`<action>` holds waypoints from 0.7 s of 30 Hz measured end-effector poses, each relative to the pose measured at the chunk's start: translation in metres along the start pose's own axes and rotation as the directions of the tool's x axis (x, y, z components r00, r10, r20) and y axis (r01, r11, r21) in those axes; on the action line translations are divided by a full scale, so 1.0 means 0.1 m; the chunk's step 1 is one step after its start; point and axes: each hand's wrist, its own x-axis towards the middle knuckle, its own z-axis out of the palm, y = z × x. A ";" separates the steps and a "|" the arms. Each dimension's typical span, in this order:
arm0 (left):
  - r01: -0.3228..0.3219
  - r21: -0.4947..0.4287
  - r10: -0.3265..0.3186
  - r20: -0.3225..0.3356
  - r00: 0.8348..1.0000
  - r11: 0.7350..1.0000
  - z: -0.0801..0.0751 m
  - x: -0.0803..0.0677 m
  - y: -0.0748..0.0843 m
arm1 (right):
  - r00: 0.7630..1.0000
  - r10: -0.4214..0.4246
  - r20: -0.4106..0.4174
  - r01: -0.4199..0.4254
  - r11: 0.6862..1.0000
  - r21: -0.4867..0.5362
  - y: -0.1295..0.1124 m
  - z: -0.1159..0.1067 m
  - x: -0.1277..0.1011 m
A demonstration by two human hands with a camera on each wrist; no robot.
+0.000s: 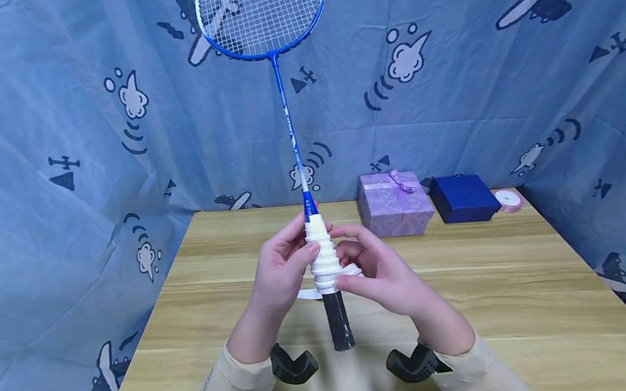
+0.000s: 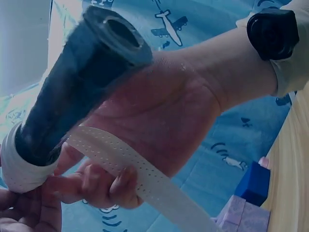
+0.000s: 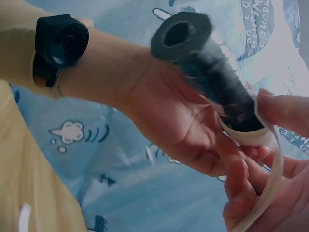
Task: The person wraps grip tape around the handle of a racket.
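Note:
A blue badminton racket (image 1: 288,125) stands upright above the wooden table (image 1: 489,282), its strung head (image 1: 259,27) at the top. White perforated grip tape (image 1: 324,255) covers the upper handle, while the lower handle (image 1: 337,320) is bare black. My left hand (image 1: 303,239) grips the wrapped part, thumb on the tape. My right hand (image 1: 354,255) holds the handle's right side and pinches the loose tape strip (image 2: 125,164), which runs across its palm (image 2: 164,121). The hollow black butt end (image 3: 181,34) shows in both wrist views.
A purple gift box with a bow (image 1: 393,203), a dark blue box (image 1: 462,198) and a pink ribbon roll (image 1: 509,200) sit at the table's far right. Blue cartoon-print cloth (image 1: 98,136) hangs behind and on both sides.

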 end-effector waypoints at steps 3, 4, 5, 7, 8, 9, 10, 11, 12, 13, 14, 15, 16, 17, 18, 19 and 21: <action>-0.018 -0.066 0.021 0.041 0.999 0.998 0.00 0.00 -0.02 | 0.998 0.014 0.053 -0.020 0.992 0.125 0.02 -0.03 0.00; -0.021 -0.078 0.025 0.050 0.998 0.997 0.00 0.01 -0.03 | 0.997 0.014 0.070 -0.024 0.987 0.157 0.02 -0.04 0.00; -0.024 -0.082 0.028 0.055 0.998 0.996 0.00 0.00 -0.03 | 0.997 0.019 0.078 -0.032 0.984 0.175 0.02 -0.04 0.00; -0.030 -0.085 0.035 0.060 0.998 0.996 0.00 0.00 -0.04 | 0.996 0.020 0.088 -0.037 0.981 0.190 0.02 -0.05 0.00; -0.032 -0.084 0.037 0.062 0.997 0.996 0.00 0.00 -0.04 | 0.996 0.024 0.092 -0.041 0.980 0.196 0.01 -0.06 0.00; -0.035 -0.082 0.040 0.063 0.997 0.996 0.00 0.00 -0.04 | 0.995 0.028 0.093 -0.046 0.978 0.202 0.01 -0.06 0.00; -0.036 -0.080 0.041 0.064 0.997 0.996 0.00 0.00 -0.04 | 0.995 0.042 0.089 -0.059 0.976 0.208 0.00 -0.05 0.00; -0.034 -0.083 0.040 0.065 0.997 0.996 0.00 0.00 -0.04 | 0.995 0.050 0.085 -0.067 0.975 0.211 0.00 -0.05 0.00; -0.031 -0.091 0.037 0.068 0.997 0.995 0.00 0.00 -0.04 | 0.995 0.064 0.077 -0.079 0.973 0.217 0.00 -0.04 0.00; -0.028 -0.099 0.035 0.074 0.997 0.995 0.00 0.00 -0.04 | 0.994 0.079 0.069 -0.093 0.971 0.222 -0.01 -0.04 0.00; -0.024 -0.109 0.033 0.081 0.996 0.994 0.00 0.00 -0.04 | 0.994 0.095 0.061 -0.106 0.968 0.229 -0.01 -0.03 0.00; -0.023 -0.118 0.034 0.092 0.995 0.993 -0.01 0.00 -0.05 | 0.993 0.105 0.053 -0.115 0.966 0.233 -0.01 -0.02 0.00; -0.023 -0.127 0.036 0.103 0.994 0.992 -0.01 0.00 -0.05 | 0.992 0.114 0.046 -0.122 0.964 0.235 -0.01 -0.02 0.00; -0.023 -0.134 0.039 0.114 0.993 0.991 -0.01 0.00 -0.05 | 0.992 0.116 0.039 -0.122 0.964 0.237 -0.01 -0.01 0.00; -0.029 -0.132 0.046 0.130 0.990 0.991 -0.01 0.00 -0.05 | 0.992 0.119 0.030 -0.123 0.965 0.233 -0.01 -0.01 0.00; -0.038 -0.124 0.055 0.140 0.989 0.992 -0.01 0.01 -0.05 | 0.993 0.119 0.020 -0.120 0.967 0.224 -0.02 -0.01 0.00; -0.054 -0.089 0.067 0.146 0.987 0.995 0.00 0.01 -0.04 | 0.993 0.115 -0.004 -0.112 0.975 0.192 -0.02 -0.01 0.00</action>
